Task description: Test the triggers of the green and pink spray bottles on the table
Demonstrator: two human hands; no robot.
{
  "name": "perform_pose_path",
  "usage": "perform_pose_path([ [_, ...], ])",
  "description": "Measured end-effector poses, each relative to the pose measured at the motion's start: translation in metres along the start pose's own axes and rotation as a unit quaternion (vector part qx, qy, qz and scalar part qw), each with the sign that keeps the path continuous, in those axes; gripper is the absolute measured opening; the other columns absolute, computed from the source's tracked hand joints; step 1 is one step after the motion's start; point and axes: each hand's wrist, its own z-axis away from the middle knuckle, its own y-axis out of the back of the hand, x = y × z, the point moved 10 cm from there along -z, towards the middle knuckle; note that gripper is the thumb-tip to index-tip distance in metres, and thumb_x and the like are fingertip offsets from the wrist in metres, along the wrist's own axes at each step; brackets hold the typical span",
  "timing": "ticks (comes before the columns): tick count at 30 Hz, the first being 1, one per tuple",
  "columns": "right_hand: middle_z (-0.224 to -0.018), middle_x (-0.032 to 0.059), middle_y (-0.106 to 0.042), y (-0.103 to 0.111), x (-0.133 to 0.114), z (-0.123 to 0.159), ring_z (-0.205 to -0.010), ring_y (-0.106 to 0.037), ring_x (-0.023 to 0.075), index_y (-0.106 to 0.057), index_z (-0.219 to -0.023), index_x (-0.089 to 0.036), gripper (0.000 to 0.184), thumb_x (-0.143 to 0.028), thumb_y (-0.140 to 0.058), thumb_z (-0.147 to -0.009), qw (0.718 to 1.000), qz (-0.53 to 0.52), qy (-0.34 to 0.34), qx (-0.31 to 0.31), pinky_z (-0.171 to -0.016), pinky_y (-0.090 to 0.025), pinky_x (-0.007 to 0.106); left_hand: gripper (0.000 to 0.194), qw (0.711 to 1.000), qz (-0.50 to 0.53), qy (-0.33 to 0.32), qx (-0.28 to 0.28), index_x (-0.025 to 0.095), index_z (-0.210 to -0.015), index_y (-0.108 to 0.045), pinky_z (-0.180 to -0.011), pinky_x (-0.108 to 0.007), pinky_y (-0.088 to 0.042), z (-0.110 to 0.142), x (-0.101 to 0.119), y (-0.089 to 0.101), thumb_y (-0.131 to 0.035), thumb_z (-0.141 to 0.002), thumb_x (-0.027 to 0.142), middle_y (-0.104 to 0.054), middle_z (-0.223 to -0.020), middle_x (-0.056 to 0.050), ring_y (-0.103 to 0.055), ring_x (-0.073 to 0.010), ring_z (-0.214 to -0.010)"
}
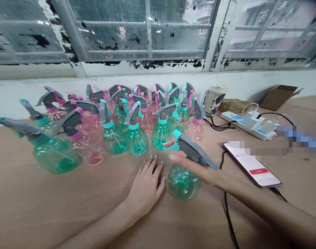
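Note:
My right hand (200,170) is wrapped round the neck of a green spray bottle (183,186), just under its grey sprayer head. The bottle tilts a little, its nozzle pointing left; whether its base touches the table cannot be made out. Beside it, my left hand (148,188) lies on the table, palm down, fingers stretched out and holding nothing. Ahead of both hands stand many more spray bottles, such as a green one (138,140) in the front row, a pink one (91,148) to the left, and a tilted green one (56,157) at the far left.
On the right a phone (253,166) lies with a black cable running by it. Behind it are a white power strip (251,124) with plugs, a paper coffee cup (217,98) and an open cardboard box (278,98). A wall with windows borders the table's back.

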Motion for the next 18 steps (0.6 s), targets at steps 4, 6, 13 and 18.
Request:
perform_pose_path([
  [4,-0.088,0.0016,-0.065,0.002,-0.001,0.0,-0.076,-0.062,0.0182,-0.063,-0.102,-0.028,0.022,-0.043,-0.06,-0.087,1.0,-0.008,0.004,0.004,-0.07,-0.05,0.032,0.042,1.0,0.003,0.002,-0.002,0.01,-0.131,-0.053,-0.105,-0.054,-0.04,0.0,0.0,0.0,-0.044,-0.093,0.027,-0.053,-0.138,-0.018,-0.046,-0.034,-0.13],
  [6,-0.089,0.0017,-0.065,0.001,-0.002,0.0,-0.078,-0.062,0.0184,-0.063,-0.102,-0.027,0.022,-0.043,-0.06,-0.087,1.0,-0.011,0.006,0.004,-0.071,-0.05,0.032,0.042,1.0,0.002,0.001,-0.001,0.01,-0.13,-0.054,-0.105,-0.054,-0.04,0.0,0.0,-0.001,-0.044,-0.093,0.027,-0.053,-0.138,-0.019,-0.046,-0.0346,-0.13],
  [13,-0.091,0.001,-0.065,0.001,-0.004,-0.001,-0.078,-0.061,0.0164,-0.061,-0.098,-0.025,0.017,-0.038,-0.06,-0.088,1.0,-0.017,0.017,-0.001,-0.07,-0.048,0.03,0.042,1.0,-0.008,-0.007,0.005,0.01,-0.13,-0.053,-0.103,-0.055,-0.042,0.001,0.001,-0.001,-0.044,-0.094,0.027,-0.052,-0.139,-0.019,-0.045,-0.0347,-0.13],
  [18,-0.068,-0.0032,-0.052,-0.001,-0.014,0.0,-0.06,-0.05,0.0119,-0.053,-0.077,-0.022,0.017,-0.032,-0.056,-0.089,0.999,-0.002,0.043,-0.022,-0.056,-0.041,0.027,0.042,1.0,-0.029,-0.006,0.003,0.009,-0.13,-0.053,-0.104,-0.053,-0.042,0.001,0.001,-0.002,-0.047,-0.094,0.028,-0.052,-0.138,-0.019,-0.047,-0.0347,-0.129],
])
